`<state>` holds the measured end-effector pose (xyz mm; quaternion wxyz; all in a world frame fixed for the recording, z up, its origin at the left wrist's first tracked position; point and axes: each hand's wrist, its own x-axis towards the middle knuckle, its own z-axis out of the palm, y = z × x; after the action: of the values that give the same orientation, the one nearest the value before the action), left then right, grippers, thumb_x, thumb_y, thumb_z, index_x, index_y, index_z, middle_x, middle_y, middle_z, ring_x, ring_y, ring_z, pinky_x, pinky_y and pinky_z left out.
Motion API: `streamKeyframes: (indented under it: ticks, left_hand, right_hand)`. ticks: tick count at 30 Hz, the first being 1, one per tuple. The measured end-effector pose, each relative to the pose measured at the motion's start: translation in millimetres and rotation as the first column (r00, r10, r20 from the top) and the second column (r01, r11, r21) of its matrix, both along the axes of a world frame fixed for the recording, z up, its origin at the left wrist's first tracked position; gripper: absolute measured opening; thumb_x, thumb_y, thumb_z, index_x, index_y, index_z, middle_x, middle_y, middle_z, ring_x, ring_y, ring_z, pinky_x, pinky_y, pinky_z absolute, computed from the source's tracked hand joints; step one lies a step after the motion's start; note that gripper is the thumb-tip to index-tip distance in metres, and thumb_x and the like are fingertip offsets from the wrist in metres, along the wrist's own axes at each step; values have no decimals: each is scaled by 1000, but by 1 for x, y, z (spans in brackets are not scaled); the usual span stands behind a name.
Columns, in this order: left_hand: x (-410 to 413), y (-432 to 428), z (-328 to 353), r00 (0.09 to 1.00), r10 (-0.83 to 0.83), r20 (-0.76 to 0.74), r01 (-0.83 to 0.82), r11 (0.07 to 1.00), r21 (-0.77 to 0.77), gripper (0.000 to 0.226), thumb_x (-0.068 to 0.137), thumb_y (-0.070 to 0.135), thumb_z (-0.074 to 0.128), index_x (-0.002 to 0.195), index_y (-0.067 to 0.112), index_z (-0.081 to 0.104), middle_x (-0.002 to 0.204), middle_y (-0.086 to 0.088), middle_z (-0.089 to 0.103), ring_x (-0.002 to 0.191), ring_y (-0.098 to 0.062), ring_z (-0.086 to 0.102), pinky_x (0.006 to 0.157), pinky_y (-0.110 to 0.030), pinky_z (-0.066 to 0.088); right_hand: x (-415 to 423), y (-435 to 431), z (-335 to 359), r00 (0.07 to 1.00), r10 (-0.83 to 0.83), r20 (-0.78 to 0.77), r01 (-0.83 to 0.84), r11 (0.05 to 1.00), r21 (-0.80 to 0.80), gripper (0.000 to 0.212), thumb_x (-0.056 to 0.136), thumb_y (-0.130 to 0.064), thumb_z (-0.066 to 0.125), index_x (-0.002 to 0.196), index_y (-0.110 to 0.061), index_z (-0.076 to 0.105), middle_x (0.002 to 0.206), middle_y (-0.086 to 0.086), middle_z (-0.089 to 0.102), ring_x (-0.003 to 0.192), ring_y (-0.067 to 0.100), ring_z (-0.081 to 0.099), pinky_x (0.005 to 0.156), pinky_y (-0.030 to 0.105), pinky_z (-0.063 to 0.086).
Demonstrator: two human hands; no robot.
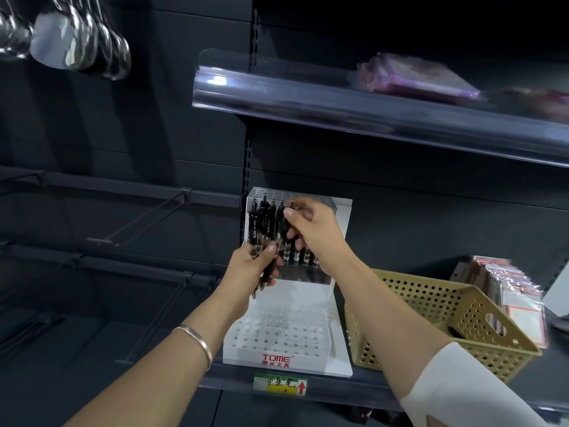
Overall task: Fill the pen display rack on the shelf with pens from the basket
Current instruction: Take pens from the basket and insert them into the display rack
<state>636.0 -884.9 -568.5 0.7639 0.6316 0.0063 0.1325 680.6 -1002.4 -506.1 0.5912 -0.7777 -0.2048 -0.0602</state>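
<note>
Our left hand (254, 268) grips a bunch of black pens (261, 226) in front of the white pen rack (277, 349) on the shelf (354, 386). Our right hand (311, 229) pinches one pen (284, 226) near the rack's top rows. More pens (297, 255) stand inside the rack. The tan basket (431, 303) sits just beside the rack, on its right.

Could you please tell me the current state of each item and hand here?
White plastic pen display rack: upper tier partly filled, lower tier empty.
Tan perforated plastic basket: upright, beside rack.
Left hand: holds bundle of black pens.
Right hand: pinches one black pen.
</note>
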Motion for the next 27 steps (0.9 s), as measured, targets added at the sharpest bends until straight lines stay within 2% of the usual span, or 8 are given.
streamKeyframes:
  ticks: [3, 5, 9, 13, 19, 21, 24, 27]
  left_hand:
    - [-1, 3, 1, 1000, -23, -5, 23, 999, -32, 11, 95, 18, 51, 92, 10, 56, 61, -1, 64, 54, -17, 52, 49, -26, 45]
    - [-2, 6, 0, 1000, -21, -14, 21, 1000, -16, 11, 95, 19, 51, 96, 11, 58, 65, -1, 67, 57, -17, 54, 51, -25, 46]
    - [-2, 11, -4, 987, 162, 4, -162, 985, 62, 11, 96, 19, 50, 94, 15, 60, 83, -1, 62, 77, -16, 55, 69, -24, 43]
    - [-4, 18, -4, 964, 264, 27, -265, 964, 36, 13, 97, 16, 48, 88, 14, 58, 81, 4, 59, 72, -7, 53, 65, -19, 37]
    - [-4, 21, -6, 968, 249, 9, -249, 968, 35, 17, 97, 17, 46, 84, 15, 57, 76, 3, 60, 66, -10, 51, 63, -24, 38]
    - [-5, 20, -6, 970, 244, 3, -244, 969, 32, 17, 97, 18, 46, 84, 15, 57, 76, 3, 59, 67, -11, 52, 62, -24, 39]
    - [-5, 19, -7, 972, 233, -13, -232, 972, 36, 15, 97, 19, 46, 86, 15, 56, 76, 3, 59, 67, -11, 53, 63, -26, 39]
    - [-5, 18, -8, 975, 220, -24, -219, 975, 39, 16, 97, 20, 47, 84, 17, 56, 74, 3, 60, 64, -11, 53, 64, -27, 40]
  right_hand:
    - [-2, -3, 4, 990, 111, -87, -104, 991, 84, 22, 96, -13, 52, 117, -8, 57, 88, 1, 61, 62, 7, 56, 44, 16, 42]
    - [-2, -4, 6, 987, 134, -90, -128, 989, 77, 13, 95, -13, 54, 106, -9, 58, 88, 2, 60, 63, 6, 58, 45, 16, 44]
    - [0, 0, 14, 998, -13, 54, 12, 1000, 27, 7, 92, -15, 58, 99, -14, 59, 81, -2, 62, 66, 11, 63, 59, 24, 55]
    - [2, 3, 20, 964, -102, 246, 111, 994, -23, 4, 92, -14, 58, 93, -17, 59, 78, -5, 61, 68, 9, 63, 55, 19, 55]
    - [4, 10, 12, 941, -114, 318, 178, 968, -177, 13, 92, -19, 57, 102, -11, 62, 81, -5, 61, 76, 16, 65, 64, 32, 59]
    - [6, 12, 10, 925, -133, 356, 243, 927, -286, 15, 92, -25, 58, 101, -15, 64, 85, -3, 65, 81, 17, 65, 72, 36, 57]
    - [7, 13, 6, 878, -174, 447, 401, 776, -487, 21, 92, -39, 53, 101, -27, 67, 89, -5, 70, 96, 16, 61, 78, 36, 52]
    - [10, 17, 2, 798, -181, 574, 520, 688, -506, 24, 91, -42, 52, 100, -28, 70, 101, -6, 65, 114, 22, 45, 88, 35, 42]
